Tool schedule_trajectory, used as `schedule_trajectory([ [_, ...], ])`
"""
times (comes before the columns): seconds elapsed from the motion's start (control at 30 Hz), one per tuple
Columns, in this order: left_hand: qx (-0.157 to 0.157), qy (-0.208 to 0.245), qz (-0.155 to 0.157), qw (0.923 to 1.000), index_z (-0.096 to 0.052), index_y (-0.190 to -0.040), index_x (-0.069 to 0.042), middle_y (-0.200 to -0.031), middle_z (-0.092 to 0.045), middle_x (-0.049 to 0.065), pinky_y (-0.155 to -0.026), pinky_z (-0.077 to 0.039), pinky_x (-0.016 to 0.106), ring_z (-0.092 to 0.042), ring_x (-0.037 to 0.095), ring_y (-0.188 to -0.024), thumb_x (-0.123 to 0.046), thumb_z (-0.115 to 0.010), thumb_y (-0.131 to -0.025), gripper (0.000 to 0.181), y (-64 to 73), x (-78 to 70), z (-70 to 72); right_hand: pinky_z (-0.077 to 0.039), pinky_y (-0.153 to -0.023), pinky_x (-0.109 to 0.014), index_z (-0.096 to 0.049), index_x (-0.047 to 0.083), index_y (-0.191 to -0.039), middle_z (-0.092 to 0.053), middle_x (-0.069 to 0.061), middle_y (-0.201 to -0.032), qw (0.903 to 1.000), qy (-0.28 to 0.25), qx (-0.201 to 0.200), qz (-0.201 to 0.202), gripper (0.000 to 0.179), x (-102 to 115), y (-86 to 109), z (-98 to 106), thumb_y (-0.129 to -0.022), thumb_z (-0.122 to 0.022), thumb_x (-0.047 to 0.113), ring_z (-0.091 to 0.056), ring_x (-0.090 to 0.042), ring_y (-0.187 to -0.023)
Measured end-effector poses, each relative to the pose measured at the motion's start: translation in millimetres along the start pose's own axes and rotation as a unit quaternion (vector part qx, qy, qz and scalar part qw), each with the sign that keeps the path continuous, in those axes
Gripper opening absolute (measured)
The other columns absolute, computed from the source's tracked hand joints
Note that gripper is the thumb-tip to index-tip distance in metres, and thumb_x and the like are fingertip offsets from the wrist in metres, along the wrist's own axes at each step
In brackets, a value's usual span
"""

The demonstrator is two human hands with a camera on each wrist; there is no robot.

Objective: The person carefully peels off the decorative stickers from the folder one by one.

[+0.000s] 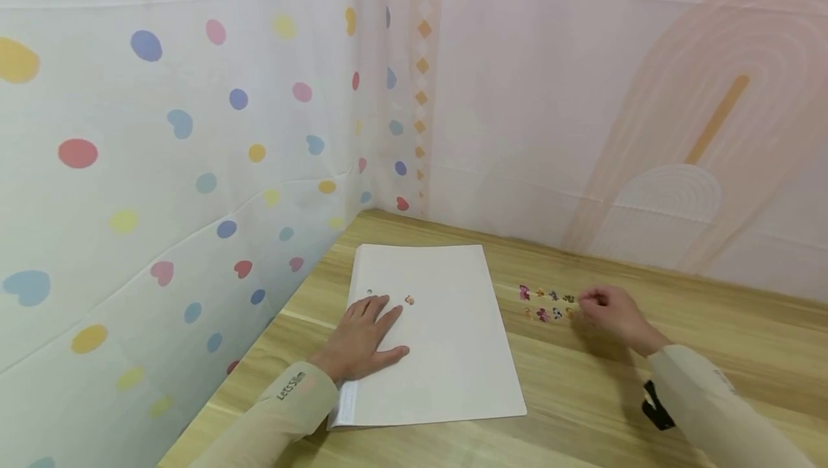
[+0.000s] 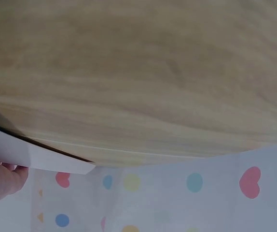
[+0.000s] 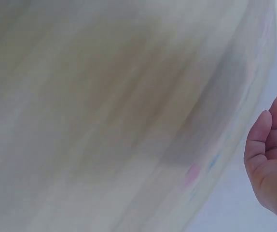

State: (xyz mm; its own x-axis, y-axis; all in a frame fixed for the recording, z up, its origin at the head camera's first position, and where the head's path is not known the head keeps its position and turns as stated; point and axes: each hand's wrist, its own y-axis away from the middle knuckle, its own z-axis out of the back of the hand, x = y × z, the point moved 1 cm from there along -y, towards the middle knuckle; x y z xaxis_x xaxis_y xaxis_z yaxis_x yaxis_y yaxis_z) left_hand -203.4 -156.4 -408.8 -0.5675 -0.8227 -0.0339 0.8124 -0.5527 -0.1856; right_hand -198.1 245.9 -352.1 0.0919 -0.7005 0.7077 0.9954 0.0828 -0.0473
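Observation:
A white sheet-like board or folder (image 1: 446, 338) lies on the table. My left hand (image 1: 362, 338) rests on its left part with the fingers spread. Two tiny stickers or cutouts show on the white surface near those fingertips, one a brownish piece (image 1: 409, 300). To the right of the board, several small colourful pieces (image 1: 543, 315) lie in two rows on the wood. My right hand (image 1: 614, 315) is at the right end of these rows, its fingers bent and thumb near the index finger. Whether anything is between its fingertips is too small to see.
The wooden table (image 1: 582, 396) reaches back to a pale curtain (image 1: 517, 94) with an arch pattern. A dotted curtain (image 1: 194, 80) hangs along the left edge. Under the right forearm, a small black object (image 1: 656, 407) is partly visible.

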Motion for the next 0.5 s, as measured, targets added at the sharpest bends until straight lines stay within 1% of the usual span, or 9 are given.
schedule_trajectory([
  [0.03,0.001,-0.001,-0.001,1.0000,-0.041,-0.133,-0.013,-0.132,-0.036,0.014,-0.101,-0.020,0.044,-0.031,0.030,-0.121,-0.061,-0.039,-0.082,0.069,0.0,-0.1,0.2,-0.043,-0.055,-0.027,-0.056,-0.009,-0.100,-0.058,-0.010,-0.079,1.0000,-0.005,0.004,0.004,0.024,7,-4.7,-8,-0.087,-0.049,0.009,-0.049,-0.013,-0.065],
  [0.13,0.003,0.003,-0.002,1.0000,-0.041,-0.133,-0.013,-0.132,-0.036,0.015,-0.101,-0.020,0.044,-0.030,0.031,-0.121,-0.061,-0.040,-0.083,0.069,-0.1,-0.7,0.0,-0.044,-0.057,-0.028,-0.057,-0.009,-0.099,-0.059,-0.013,-0.085,0.9985,-0.045,0.025,0.019,0.022,29,-18.5,-36,-0.086,-0.052,0.008,-0.051,-0.015,-0.067],
  [0.27,0.002,0.006,-0.004,1.0000,-0.041,-0.133,-0.012,-0.132,-0.035,0.015,-0.101,-0.020,0.044,-0.030,0.031,-0.121,-0.061,-0.039,-0.083,0.070,0.0,-0.9,-0.7,-0.045,-0.060,-0.028,-0.059,-0.006,-0.096,-0.058,-0.012,-0.085,0.9930,-0.100,0.059,0.024,0.018,58,-34.0,-77,-0.086,-0.053,0.008,-0.051,-0.015,-0.069],
  [0.37,-0.002,0.005,-0.006,1.0000,-0.041,-0.132,-0.013,-0.132,-0.036,0.015,-0.101,-0.020,0.044,-0.031,0.030,-0.121,-0.061,-0.039,-0.083,0.069,-0.1,-0.3,-1.3,-0.046,-0.061,-0.026,-0.059,-0.004,-0.093,-0.058,-0.009,-0.083,0.9892,-0.119,0.080,0.031,0.014,80,-42.6,-103,-0.085,-0.055,0.006,-0.050,-0.014,-0.070],
  [0.5,-0.002,0.004,-0.004,1.0000,-0.041,-0.133,-0.014,-0.132,-0.036,0.014,-0.101,-0.020,0.044,-0.030,0.030,-0.121,-0.061,-0.039,-0.082,0.069,-0.7,0.3,-1.2,-0.046,-0.060,-0.023,-0.061,-0.002,-0.089,-0.058,-0.006,-0.079,0.9868,-0.123,0.096,0.043,0.010,104,-52.4,-128,-0.083,-0.058,0.005,-0.051,-0.013,-0.067],
])
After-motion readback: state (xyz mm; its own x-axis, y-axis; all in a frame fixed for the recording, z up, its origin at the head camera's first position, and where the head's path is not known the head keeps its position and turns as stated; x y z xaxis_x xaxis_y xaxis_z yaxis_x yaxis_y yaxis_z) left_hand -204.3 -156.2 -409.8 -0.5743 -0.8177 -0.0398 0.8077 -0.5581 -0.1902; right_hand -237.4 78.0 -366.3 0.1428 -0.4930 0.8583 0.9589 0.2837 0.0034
